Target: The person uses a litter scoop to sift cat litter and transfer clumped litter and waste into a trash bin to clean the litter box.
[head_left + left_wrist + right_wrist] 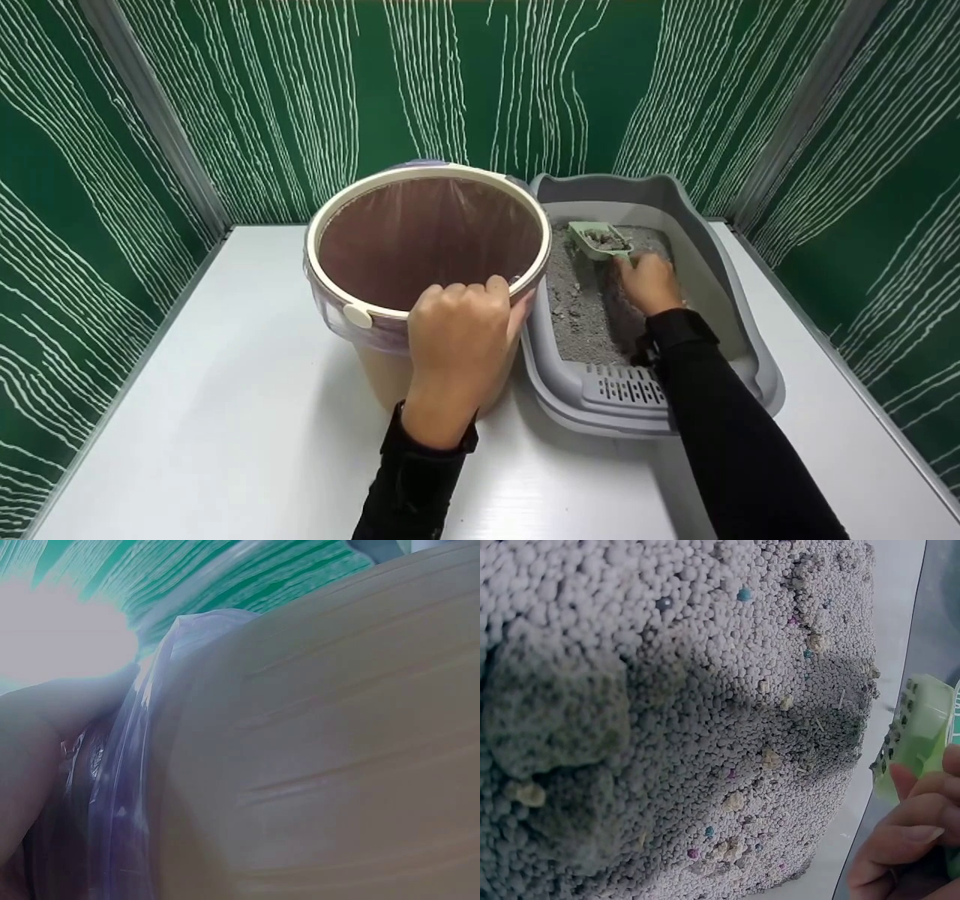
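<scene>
Near the counter's far edge, the left hand curls round a trash bin's rim, the right hand round a litter scoop over a litter box.

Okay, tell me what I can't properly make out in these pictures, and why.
Left hand: fingertips hidden behind its knuckles, head view.
Green litter scoop: handle mostly covered by the right hand, head view.
Trash bin: base partly behind the left wrist, head view.
Right black sleeve: upper end cut off by the bottom edge, head view.
Green wall: part washed out by glare, left wrist view.
</scene>
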Demonstrator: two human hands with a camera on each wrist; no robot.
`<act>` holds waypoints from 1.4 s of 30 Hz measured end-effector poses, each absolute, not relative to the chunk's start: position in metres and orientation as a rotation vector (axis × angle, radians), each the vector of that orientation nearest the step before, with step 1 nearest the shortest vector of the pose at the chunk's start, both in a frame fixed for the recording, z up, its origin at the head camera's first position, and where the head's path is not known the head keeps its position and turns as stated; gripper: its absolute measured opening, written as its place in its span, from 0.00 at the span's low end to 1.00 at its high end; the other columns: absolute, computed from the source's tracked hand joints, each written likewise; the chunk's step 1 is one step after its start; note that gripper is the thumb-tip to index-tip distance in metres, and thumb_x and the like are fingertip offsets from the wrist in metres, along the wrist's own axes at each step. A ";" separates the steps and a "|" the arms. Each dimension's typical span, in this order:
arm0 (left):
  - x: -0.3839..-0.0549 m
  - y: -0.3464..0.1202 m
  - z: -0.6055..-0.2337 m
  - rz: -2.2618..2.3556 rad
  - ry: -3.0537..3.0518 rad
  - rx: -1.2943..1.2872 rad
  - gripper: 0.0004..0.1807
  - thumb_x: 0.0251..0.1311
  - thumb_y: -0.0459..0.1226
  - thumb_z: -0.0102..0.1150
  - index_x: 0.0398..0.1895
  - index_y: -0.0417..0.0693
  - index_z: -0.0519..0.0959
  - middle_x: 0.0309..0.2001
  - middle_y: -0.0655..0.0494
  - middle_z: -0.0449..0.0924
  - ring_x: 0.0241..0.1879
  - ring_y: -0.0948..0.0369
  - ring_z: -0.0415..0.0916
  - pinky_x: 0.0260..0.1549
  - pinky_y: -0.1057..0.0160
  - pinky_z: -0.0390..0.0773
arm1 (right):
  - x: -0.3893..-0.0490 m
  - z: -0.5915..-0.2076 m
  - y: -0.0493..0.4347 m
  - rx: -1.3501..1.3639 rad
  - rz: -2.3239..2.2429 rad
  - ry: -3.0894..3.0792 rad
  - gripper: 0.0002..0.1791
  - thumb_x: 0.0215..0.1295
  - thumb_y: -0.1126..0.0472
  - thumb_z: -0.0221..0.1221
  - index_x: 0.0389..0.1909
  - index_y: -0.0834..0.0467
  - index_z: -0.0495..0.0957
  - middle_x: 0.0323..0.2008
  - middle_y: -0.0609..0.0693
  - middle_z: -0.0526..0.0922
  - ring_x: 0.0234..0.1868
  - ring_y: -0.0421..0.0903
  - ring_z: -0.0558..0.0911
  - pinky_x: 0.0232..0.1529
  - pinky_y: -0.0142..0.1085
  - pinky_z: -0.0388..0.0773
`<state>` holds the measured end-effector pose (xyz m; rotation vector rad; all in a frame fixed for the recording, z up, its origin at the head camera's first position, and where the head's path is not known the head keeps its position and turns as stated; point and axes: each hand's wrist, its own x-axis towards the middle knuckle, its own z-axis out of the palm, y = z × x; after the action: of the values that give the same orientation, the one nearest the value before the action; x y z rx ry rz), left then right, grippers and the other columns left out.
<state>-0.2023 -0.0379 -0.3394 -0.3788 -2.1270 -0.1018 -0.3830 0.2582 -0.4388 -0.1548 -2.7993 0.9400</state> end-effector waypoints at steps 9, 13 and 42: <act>-0.203 -0.037 -0.341 -0.079 -2.099 -0.373 0.25 0.61 0.53 0.75 0.17 0.51 0.74 0.14 0.56 0.74 0.14 0.56 0.74 0.19 0.58 0.69 | -0.386 -0.441 0.260 -0.188 0.941 -2.811 0.27 0.87 0.50 0.45 0.22 0.56 0.69 0.18 0.49 0.67 0.22 0.51 0.69 0.31 0.44 0.64; -0.204 -0.038 -0.341 -0.084 -2.102 -0.372 0.25 0.62 0.53 0.75 0.17 0.52 0.75 0.13 0.56 0.73 0.14 0.56 0.74 0.19 0.57 0.69 | -0.385 -0.441 0.258 -0.197 0.918 -2.801 0.25 0.86 0.50 0.46 0.30 0.61 0.78 0.23 0.54 0.74 0.27 0.55 0.75 0.36 0.46 0.69; -0.203 -0.038 -0.339 -0.055 -2.100 -0.368 0.25 0.60 0.54 0.76 0.17 0.52 0.75 0.13 0.56 0.74 0.14 0.56 0.74 0.18 0.58 0.69 | -0.388 -0.440 0.257 -0.195 0.930 -2.807 0.24 0.86 0.51 0.49 0.47 0.70 0.79 0.38 0.68 0.79 0.43 0.66 0.80 0.47 0.53 0.72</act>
<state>-0.2030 -0.0376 -0.3392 -0.3680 -2.1002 -0.0554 -0.3876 0.2574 -0.4402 -0.1946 -2.8074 0.9304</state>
